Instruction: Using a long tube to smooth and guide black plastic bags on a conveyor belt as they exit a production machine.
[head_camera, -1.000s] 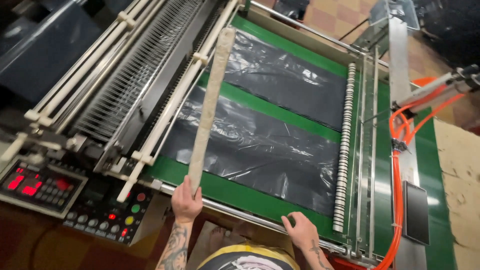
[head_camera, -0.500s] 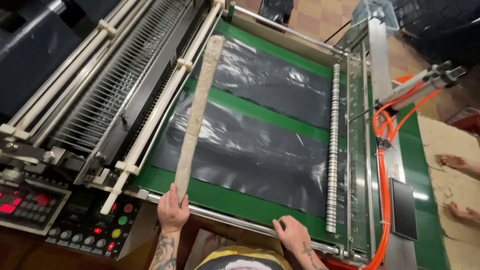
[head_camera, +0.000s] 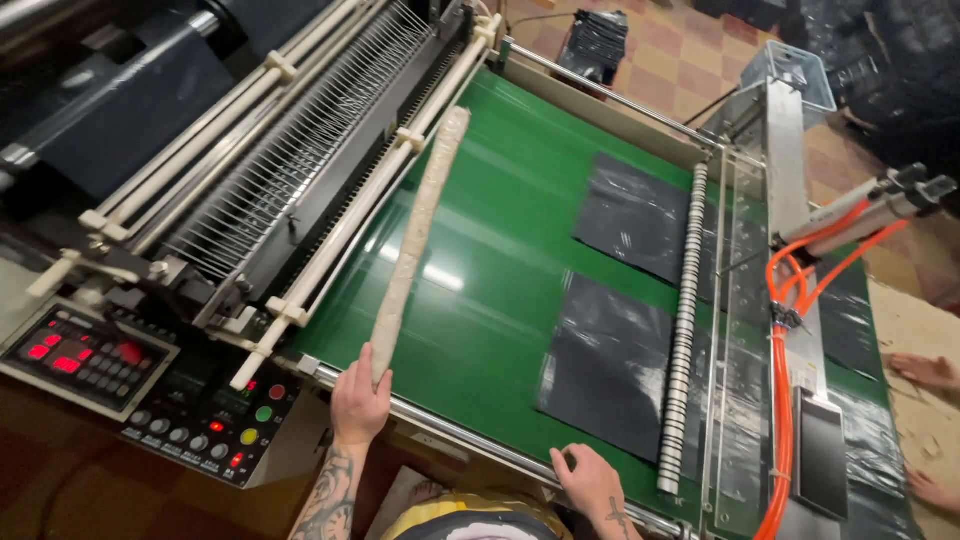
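Left hand: the left hand (head_camera: 360, 400) is clenched around the near end of a long pale stick (head_camera: 418, 235), holding it out over the machine.
Stick: it slants away from the person, its far end reaching the top of the green belt (head_camera: 500, 260), just beside the white rollers (head_camera: 355, 210).
Right hand: the right hand (head_camera: 592, 478) rests on the metal front rail (head_camera: 470, 435), fingers curled over its edge and holding nothing else.
Surface: the belt is broad, glossy and bright with lamp glare; two dark plastic sheets (head_camera: 625, 290) lie flat on its right half, running under a ribbed roller (head_camera: 683, 330).
Left of belt: a wire comb rack and a control panel (head_camera: 85, 360) with red lit digits and coloured buttons.
Right of belt: a clear guard plate and orange hoses (head_camera: 785, 400).
Room: a chequered tile floor beyond the machine, with dark bags heaped at the back.
Other person: two hands (head_camera: 925, 372) lie on a pale surface at the right edge.
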